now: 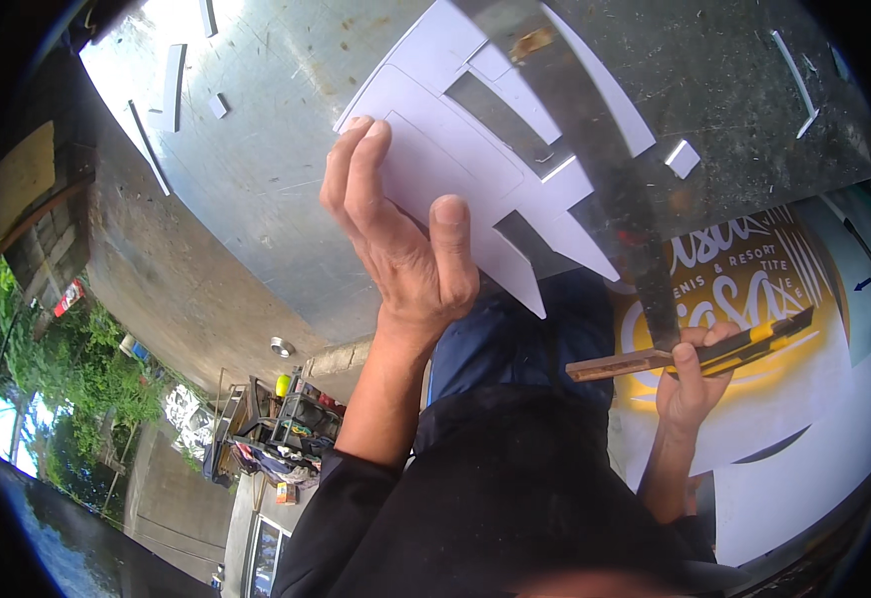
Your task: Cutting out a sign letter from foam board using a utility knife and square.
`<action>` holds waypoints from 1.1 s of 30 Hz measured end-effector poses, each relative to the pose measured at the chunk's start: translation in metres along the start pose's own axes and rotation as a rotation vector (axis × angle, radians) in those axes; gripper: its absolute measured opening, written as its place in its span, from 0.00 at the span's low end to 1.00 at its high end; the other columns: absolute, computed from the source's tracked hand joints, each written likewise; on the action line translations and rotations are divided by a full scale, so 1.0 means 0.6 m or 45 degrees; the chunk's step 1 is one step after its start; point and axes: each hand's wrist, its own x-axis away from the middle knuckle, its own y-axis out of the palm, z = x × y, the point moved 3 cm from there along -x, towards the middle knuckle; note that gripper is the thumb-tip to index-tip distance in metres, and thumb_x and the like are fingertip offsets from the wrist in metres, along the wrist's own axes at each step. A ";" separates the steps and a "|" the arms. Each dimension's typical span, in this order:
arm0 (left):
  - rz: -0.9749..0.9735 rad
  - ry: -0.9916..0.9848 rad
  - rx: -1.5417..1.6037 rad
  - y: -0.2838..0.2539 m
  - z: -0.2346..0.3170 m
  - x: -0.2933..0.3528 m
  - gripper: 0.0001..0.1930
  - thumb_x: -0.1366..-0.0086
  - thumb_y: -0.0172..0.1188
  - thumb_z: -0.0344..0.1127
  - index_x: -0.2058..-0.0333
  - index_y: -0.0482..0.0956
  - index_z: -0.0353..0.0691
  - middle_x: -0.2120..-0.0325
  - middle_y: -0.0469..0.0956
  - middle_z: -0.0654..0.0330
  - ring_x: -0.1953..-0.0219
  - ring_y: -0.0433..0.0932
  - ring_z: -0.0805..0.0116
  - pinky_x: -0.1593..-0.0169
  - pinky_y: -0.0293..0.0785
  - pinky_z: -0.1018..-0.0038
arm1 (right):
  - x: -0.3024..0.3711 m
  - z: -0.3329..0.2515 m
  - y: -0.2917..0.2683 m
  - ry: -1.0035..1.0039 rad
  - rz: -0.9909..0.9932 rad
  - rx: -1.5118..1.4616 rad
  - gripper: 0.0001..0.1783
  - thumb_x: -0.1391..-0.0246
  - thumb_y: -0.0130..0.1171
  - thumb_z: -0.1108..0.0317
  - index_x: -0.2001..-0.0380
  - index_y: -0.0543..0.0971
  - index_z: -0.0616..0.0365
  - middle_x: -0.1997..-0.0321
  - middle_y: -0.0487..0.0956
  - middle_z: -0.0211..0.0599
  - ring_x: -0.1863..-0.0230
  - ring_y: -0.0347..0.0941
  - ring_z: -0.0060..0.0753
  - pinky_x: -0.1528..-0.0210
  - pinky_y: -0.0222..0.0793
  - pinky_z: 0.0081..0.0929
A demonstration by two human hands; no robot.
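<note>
A white sheet (435, 149) with rectangular cutouts and notches lies on the metal table, one pointed corner reaching past the near edge. My left hand (405, 219) is over its left part, two fingertips at the sheet and the thumb held apart; it grips nothing. A long metal straightedge (595, 130) crosses the sheet, joined at its near end to a brown crosspiece (615, 366), like a T-square. My right hand (693, 389) is closed round a yellow and black utility knife (749, 344), at the crosspiece. Its remaining fingers are partly hidden.
White offcuts (173, 90) are scattered at the far left of the metal table (276, 100). A small white block (683, 158) and a thin strip (796, 80) lie to the right. Beside my right arm is a brown and yellow printed panel (744, 269). Cluttered items (291, 424) stand lower left.
</note>
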 end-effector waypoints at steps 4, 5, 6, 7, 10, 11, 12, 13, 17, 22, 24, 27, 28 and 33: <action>0.167 0.073 0.032 -0.021 0.001 0.004 0.39 0.25 0.46 0.58 0.31 0.51 0.30 0.34 0.52 0.44 0.28 0.51 0.49 0.27 0.49 0.53 | -0.005 0.025 0.047 0.052 -0.044 0.006 0.22 0.48 0.66 0.85 0.57 0.67 0.56 0.69 0.80 0.37 0.66 0.75 0.23 0.57 0.70 0.22; 0.168 0.142 -0.088 -0.024 0.004 0.003 0.40 0.24 0.43 0.60 0.31 0.50 0.30 0.34 0.52 0.45 0.27 0.51 0.51 0.26 0.47 0.56 | -0.009 0.029 0.053 0.045 -0.041 0.001 0.22 0.48 0.66 0.85 0.57 0.67 0.56 0.69 0.80 0.37 0.66 0.75 0.23 0.57 0.70 0.22; 0.142 0.166 -0.112 -0.030 0.012 0.001 0.40 0.25 0.49 0.59 0.31 0.52 0.29 0.33 0.53 0.45 0.27 0.50 0.51 0.26 0.47 0.56 | -0.010 0.035 0.061 0.081 -0.047 0.043 0.20 0.48 0.67 0.84 0.59 0.67 0.56 0.69 0.80 0.36 0.66 0.75 0.23 0.58 0.70 0.21; 0.139 0.169 -0.117 -0.031 0.019 -0.004 0.40 0.25 0.49 0.59 0.31 0.52 0.29 0.33 0.53 0.45 0.27 0.50 0.51 0.26 0.47 0.56 | -0.012 0.040 0.067 0.117 -0.052 0.086 0.19 0.48 0.67 0.84 0.61 0.68 0.56 0.69 0.80 0.36 0.67 0.76 0.22 0.58 0.70 0.21; 0.019 0.107 -0.239 -0.014 0.040 -0.014 0.38 0.32 0.64 0.42 0.32 0.57 0.28 0.33 0.55 0.39 0.29 0.54 0.42 0.28 0.54 0.52 | -0.022 0.044 0.077 0.130 -0.023 0.051 0.17 0.47 0.68 0.83 0.65 0.69 0.56 0.70 0.80 0.33 0.67 0.75 0.20 0.60 0.69 0.19; 0.018 0.105 -0.244 -0.010 0.035 -0.012 0.38 0.32 0.64 0.42 0.32 0.57 0.28 0.33 0.55 0.39 0.29 0.54 0.42 0.28 0.54 0.52 | -0.023 0.044 0.079 0.136 0.001 0.027 0.17 0.47 0.68 0.83 0.66 0.68 0.56 0.70 0.80 0.33 0.67 0.75 0.20 0.60 0.69 0.18; -0.032 0.064 -0.257 -0.002 0.026 -0.012 0.37 0.33 0.64 0.39 0.32 0.57 0.28 0.33 0.55 0.38 0.29 0.55 0.41 0.28 0.55 0.53 | -0.025 0.044 0.080 0.137 -0.001 0.026 0.17 0.47 0.68 0.83 0.66 0.68 0.56 0.70 0.80 0.33 0.67 0.75 0.20 0.60 0.69 0.18; -0.082 0.022 -0.269 0.004 0.021 -0.013 0.37 0.33 0.63 0.36 0.32 0.58 0.27 0.33 0.56 0.37 0.29 0.56 0.40 0.28 0.55 0.54 | -0.026 0.044 0.082 0.129 -0.008 0.030 0.17 0.47 0.68 0.83 0.67 0.68 0.56 0.71 0.80 0.33 0.68 0.75 0.19 0.60 0.69 0.18; -0.095 0.014 -0.258 0.008 0.031 -0.017 0.32 0.34 0.62 0.30 0.34 0.62 0.26 0.33 0.57 0.38 0.29 0.56 0.38 0.28 0.56 0.52 | -0.028 0.048 0.077 0.161 -0.047 0.099 0.16 0.47 0.68 0.83 0.68 0.69 0.56 0.71 0.80 0.33 0.69 0.73 0.18 0.62 0.67 0.17; -0.068 -0.004 -0.319 0.003 0.025 -0.011 0.31 0.33 0.62 0.30 0.35 0.64 0.25 0.33 0.59 0.38 0.29 0.56 0.38 0.28 0.55 0.48 | -0.031 0.050 0.081 0.168 -0.058 0.075 0.16 0.47 0.68 0.83 0.68 0.69 0.56 0.71 0.80 0.33 0.69 0.72 0.17 0.62 0.66 0.17; -0.080 -0.002 -0.352 0.002 0.021 -0.011 0.30 0.33 0.62 0.31 0.35 0.65 0.25 0.34 0.60 0.38 0.29 0.56 0.37 0.28 0.55 0.47 | -0.032 0.052 0.084 0.172 -0.058 0.067 0.16 0.47 0.68 0.83 0.68 0.69 0.56 0.71 0.80 0.33 0.69 0.72 0.17 0.62 0.66 0.16; -0.036 -0.014 -0.285 0.007 0.020 -0.012 0.30 0.33 0.62 0.32 0.36 0.65 0.25 0.35 0.62 0.38 0.29 0.57 0.37 0.27 0.54 0.47 | -0.031 0.057 0.085 0.173 -0.061 0.053 0.17 0.47 0.68 0.82 0.68 0.68 0.56 0.71 0.80 0.33 0.69 0.72 0.17 0.62 0.66 0.16; -0.005 -0.007 -0.286 0.009 0.019 -0.011 0.29 0.32 0.62 0.33 0.36 0.67 0.27 0.36 0.64 0.41 0.29 0.58 0.40 0.28 0.55 0.50 | -0.030 0.058 0.085 0.147 -0.068 0.049 0.17 0.47 0.68 0.82 0.67 0.68 0.56 0.71 0.79 0.33 0.69 0.72 0.17 0.62 0.66 0.16; -0.008 0.013 -0.293 0.014 0.018 -0.012 0.29 0.31 0.61 0.36 0.35 0.68 0.29 0.35 0.66 0.43 0.29 0.61 0.42 0.27 0.56 0.52 | -0.030 0.061 0.087 0.142 -0.046 0.032 0.18 0.47 0.67 0.83 0.64 0.67 0.56 0.71 0.77 0.32 0.69 0.72 0.18 0.62 0.66 0.15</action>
